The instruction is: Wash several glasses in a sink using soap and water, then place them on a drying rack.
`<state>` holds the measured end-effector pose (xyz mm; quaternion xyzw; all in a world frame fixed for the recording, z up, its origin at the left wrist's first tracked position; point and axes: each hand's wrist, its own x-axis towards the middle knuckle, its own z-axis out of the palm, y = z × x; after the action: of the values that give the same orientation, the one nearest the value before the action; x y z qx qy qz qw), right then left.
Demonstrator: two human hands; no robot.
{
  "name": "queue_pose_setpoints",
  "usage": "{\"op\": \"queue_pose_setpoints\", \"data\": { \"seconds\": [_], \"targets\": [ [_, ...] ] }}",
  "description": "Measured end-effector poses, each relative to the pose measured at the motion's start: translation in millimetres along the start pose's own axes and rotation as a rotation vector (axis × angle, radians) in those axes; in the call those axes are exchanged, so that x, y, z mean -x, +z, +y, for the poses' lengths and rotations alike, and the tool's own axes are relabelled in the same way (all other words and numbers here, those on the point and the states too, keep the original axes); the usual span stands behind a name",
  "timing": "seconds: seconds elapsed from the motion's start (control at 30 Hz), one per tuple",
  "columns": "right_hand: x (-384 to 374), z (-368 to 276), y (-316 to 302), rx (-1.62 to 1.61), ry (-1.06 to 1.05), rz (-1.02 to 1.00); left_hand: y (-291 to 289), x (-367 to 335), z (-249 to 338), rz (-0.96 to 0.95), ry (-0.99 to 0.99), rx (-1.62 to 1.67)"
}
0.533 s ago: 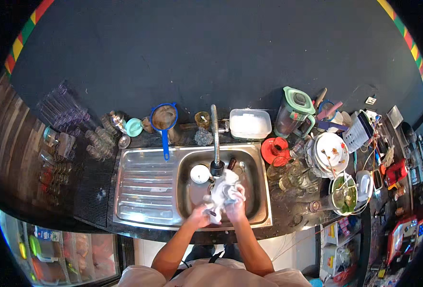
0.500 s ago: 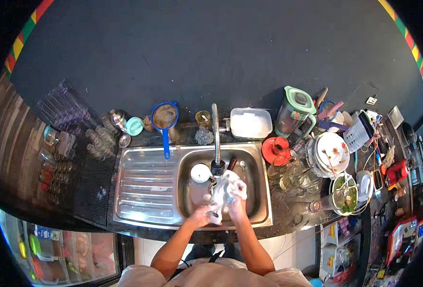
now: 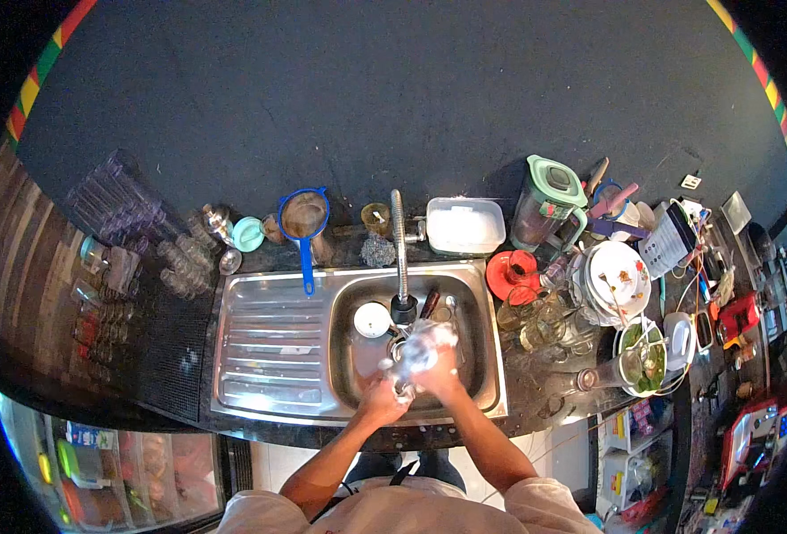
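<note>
A dark speckled counter [image 3: 536,405] runs left to right, a steel sink [image 3: 273,345] set into it. A black mesh mat [image 3: 175,369] lies at left; a grey scourer [image 3: 378,251] and white tub [image 3: 465,228] sit far side. Glasses [image 3: 540,331], stacked plates [image 3: 626,278] and a green-lidded jug [image 3: 540,209] crowd the right.

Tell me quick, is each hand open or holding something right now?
Left hand: closed on a shiny, rounded, foamy object, too blurred to name.
Right hand: closed on a blurred white, foamy bundle; material unclear.
</note>
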<state>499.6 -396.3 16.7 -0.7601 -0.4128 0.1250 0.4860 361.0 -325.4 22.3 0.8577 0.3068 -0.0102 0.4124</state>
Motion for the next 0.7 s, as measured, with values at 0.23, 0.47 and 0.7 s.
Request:
{"op": "queue_pose_setpoints", "data": {
  "seconds": [0.23, 0.47, 0.7],
  "targets": [
    [-21.6, 20.5, -4.9, 0.353, 0.291, -0.333, 5.0, 6.7, 3.6, 0.010, 0.133, -0.298],
    [16.9, -2.1, -5.2, 0.075, -0.136, 0.246, 2.4, 7.9, -8.9, 0.063, 0.039, -0.040],
    [20.0, 39.0, 58.0, -1.299, 0.720, 0.316, 53.6, -14.8, -65.1, -0.168, -0.060, 0.811]
  ]
}}
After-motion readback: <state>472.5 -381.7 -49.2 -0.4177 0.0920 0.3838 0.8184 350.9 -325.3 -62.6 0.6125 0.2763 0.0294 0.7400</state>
